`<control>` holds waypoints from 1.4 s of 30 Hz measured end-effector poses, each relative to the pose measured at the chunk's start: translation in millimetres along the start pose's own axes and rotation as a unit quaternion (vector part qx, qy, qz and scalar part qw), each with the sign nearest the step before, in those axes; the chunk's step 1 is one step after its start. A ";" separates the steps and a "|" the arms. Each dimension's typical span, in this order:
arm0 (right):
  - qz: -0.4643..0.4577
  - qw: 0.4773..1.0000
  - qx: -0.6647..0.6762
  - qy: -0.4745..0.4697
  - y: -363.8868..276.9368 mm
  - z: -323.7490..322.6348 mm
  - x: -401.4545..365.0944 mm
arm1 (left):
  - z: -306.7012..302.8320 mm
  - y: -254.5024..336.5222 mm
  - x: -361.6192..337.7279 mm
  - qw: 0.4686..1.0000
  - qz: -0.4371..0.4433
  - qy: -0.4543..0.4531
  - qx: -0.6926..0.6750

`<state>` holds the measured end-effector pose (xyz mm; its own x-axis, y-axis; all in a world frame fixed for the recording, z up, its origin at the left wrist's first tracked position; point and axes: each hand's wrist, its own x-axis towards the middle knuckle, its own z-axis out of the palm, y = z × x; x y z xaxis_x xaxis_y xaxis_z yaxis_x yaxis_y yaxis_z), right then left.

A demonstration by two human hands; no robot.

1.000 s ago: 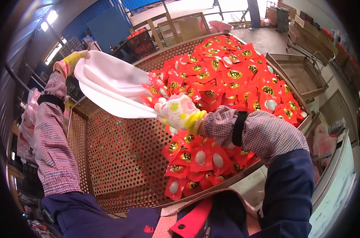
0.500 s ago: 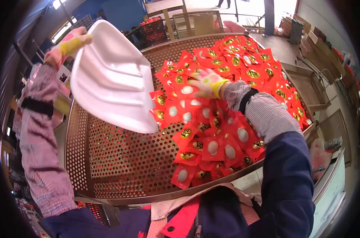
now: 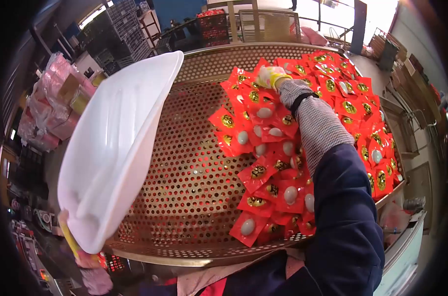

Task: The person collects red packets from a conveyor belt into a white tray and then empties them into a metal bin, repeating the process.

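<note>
A large white plastic scoop [image 3: 118,133] stands tilted over the left side of a perforated metal tray [image 3: 184,192]. At its lower end, my left hand [image 3: 76,239], in a patterned glove with yellow, grips the rim; the hand is partly blurred. Many red packets with gold print [image 3: 257,171] are heaped across the tray's right half, some showing a pale oval item through a clear side. My right hand [image 3: 270,76], gloved likewise, rests on the packets at the upper middle of the heap, its fingers bent down and partly hidden among them.
Pink plastic-wrapped bundles [image 3: 53,103] are piled at the left. Dark crates [image 3: 118,32] stand behind them. Beyond the tray's far edge are a crate with red packets [image 3: 214,29] and a mesh rack [image 3: 268,27]. A light-topped table [image 3: 411,246] is at the lower right.
My left hand has gone from the scoop's upper end to its lower end, and the scoop has tilted more upright. My right hand has moved farther up the heap. The view has shifted.
</note>
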<state>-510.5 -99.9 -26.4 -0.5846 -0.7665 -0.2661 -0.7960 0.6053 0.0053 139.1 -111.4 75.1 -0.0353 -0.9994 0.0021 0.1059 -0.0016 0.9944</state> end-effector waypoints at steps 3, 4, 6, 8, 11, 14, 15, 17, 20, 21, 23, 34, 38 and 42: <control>-0.175 0.965 -0.032 0.194 -20.2 10.3 -0.8 | -3.9 -15.2 -18.7 0.993 -0.043 0.017 -0.113; -0.202 0.962 -0.057 0.174 -23.8 28.3 16.4 | -1.9 -25.1 -27.0 0.991 -0.033 0.047 -0.125; -0.123 0.986 -0.059 0.099 -20.3 50.4 19.8 | -9.9 -42.5 -36.3 0.987 -0.014 0.048 -0.152; -0.078 0.994 -0.030 0.074 -19.9 39.1 29.9 | -16.2 -61.2 -39.8 0.983 0.009 0.064 -0.170; 0.035 0.992 -0.026 0.120 -14.1 40.3 57.1 | -38.1 -91.3 -34.3 0.990 0.103 0.076 -0.054; -0.098 0.994 0.001 0.048 -9.8 45.8 42.7 | -17.2 -88.7 -39.0 0.983 0.082 0.082 -0.145; -0.148 0.989 0.019 -0.003 0.5 35.4 33.5 | 4.0 -75.4 -45.6 0.976 0.045 0.125 -0.171; -0.123 0.985 -0.020 0.116 26.4 35.9 38.8 | 31.4 -62.7 -51.3 0.962 0.016 0.180 -0.203; 0.054 0.991 -0.055 0.110 79.5 15.3 23.3 | 8.1 -70.5 -49.2 0.981 0.082 0.110 -0.134; 0.053 0.991 -0.043 0.115 95.1 26.4 40.6 | -14.8 -80.1 -42.2 0.984 0.076 0.131 -0.098; 0.025 0.995 -0.011 0.093 115.3 29.5 59.4 | -18.0 -86.9 -46.7 0.982 0.108 0.141 -0.062; -0.080 0.985 -0.130 -0.076 25.8 6.9 -28.7 | -10.9 -93.8 -57.7 0.955 0.083 0.116 -0.261; -0.137 0.977 -0.149 0.064 49.6 45.3 -52.1 | -21.2 -111.0 -48.5 0.960 0.194 0.167 -0.117; -0.007 0.987 0.123 0.102 59.1 42.9 -56.9 | 1.3 -97.2 -55.9 0.947 0.179 0.162 -0.212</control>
<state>-517.5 -11.3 -52.3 -0.6128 -0.7876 -0.0651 -0.7567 0.6085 -0.2389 129.4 -55.3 -21.5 0.3772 -0.8969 0.2307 0.4451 0.3940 0.8041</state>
